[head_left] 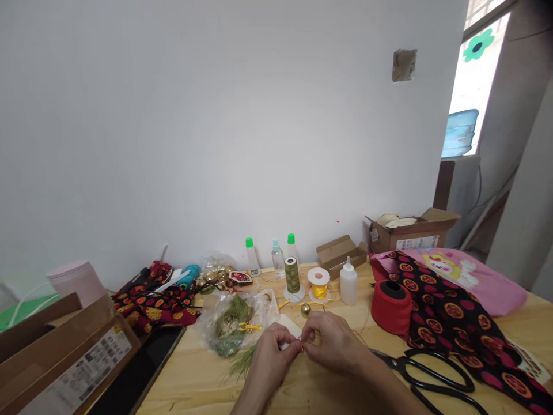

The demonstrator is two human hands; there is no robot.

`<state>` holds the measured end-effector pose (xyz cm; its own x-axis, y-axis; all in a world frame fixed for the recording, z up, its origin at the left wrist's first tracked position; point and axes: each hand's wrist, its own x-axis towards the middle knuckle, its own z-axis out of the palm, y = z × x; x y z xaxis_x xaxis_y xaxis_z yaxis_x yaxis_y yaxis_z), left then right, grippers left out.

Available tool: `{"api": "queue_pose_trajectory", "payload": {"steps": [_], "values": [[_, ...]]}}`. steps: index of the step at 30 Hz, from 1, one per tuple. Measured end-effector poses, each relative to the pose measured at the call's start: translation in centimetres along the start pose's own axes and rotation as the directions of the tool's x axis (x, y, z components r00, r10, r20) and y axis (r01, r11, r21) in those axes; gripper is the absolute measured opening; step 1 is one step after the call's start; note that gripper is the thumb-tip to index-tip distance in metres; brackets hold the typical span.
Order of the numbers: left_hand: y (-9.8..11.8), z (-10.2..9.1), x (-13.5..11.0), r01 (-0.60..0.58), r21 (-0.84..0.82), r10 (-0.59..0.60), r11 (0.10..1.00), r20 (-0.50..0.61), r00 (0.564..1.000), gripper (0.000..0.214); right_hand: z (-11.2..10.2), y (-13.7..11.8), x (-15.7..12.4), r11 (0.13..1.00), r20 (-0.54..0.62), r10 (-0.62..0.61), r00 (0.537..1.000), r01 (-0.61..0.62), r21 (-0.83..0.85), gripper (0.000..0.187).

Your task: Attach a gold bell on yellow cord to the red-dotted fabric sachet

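A cardboard box at the far left of a wooden worktable carries a white printed label, its lines too small to read. Beside it stand a pink tub and a heap of red-and-black patterned fabric. A clear bag of green sprigs lies open just left of the work. At centre, the left hand and the right hand meet fingertip to fingertip, both pinched shut on a small red piece held low over the tabletop near its front edge, with yellow cord apparently running through the grip. The job looks to be in mid-course: a gold bell lies loose just behind the hands, and the olive thread spool and yellow cord spool stand full beside a white squeeze bottle. Further right, a red spool sits upright and black scissors lie untouched near the right forearm, so no cutting seems under way. A second box against the wall bears another label, also illegible, and no brand name can be made out anywhere.
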<state>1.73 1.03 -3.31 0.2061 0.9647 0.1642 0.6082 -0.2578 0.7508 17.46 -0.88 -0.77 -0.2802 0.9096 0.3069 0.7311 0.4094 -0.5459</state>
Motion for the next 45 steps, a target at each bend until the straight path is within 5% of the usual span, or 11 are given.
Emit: {"api": "queue_pose_trajectory", "payload": {"steps": [9, 16, 29, 37, 45], "values": [[0.3, -0.2, -0.2, -0.007, 0.013, 0.007, 1.0, 0.026, 1.0, 0.019, 0.5, 0.0, 0.0, 0.991, 0.037, -0.12, 0.992, 0.122, -0.06, 0.015], [0.4, -0.6, -0.3, -0.031, -0.019, 0.032, 0.999, 0.093, 0.995, 0.024, 0.5, 0.2, 0.2, 0.979, 0.084, -0.069, 0.994, 0.084, -0.186, 0.018], [0.6, -0.8, -0.4, -0.094, -0.07, 0.103, 0.993, 0.144, 0.984, 0.026, 0.9, 0.0, 0.3, 0.986, 0.089, -0.045, 0.995, 0.058, -0.159, 0.018], [0.7, -0.4, 0.0, 0.039, 0.022, -0.04, 0.999, 0.047, 0.998, 0.02, 0.7, 1.3, 0.5, 0.982, 0.075, 0.081, 0.994, -0.092, 0.165, 0.018], [1.1, -0.2, -0.1, 0.148, 0.142, -0.143, 0.979, -0.044, 0.989, 0.015, 1.3, 2.4, 0.6, 0.827, 0.182, 0.112, 0.977, -0.193, 0.528, 0.009]]}}
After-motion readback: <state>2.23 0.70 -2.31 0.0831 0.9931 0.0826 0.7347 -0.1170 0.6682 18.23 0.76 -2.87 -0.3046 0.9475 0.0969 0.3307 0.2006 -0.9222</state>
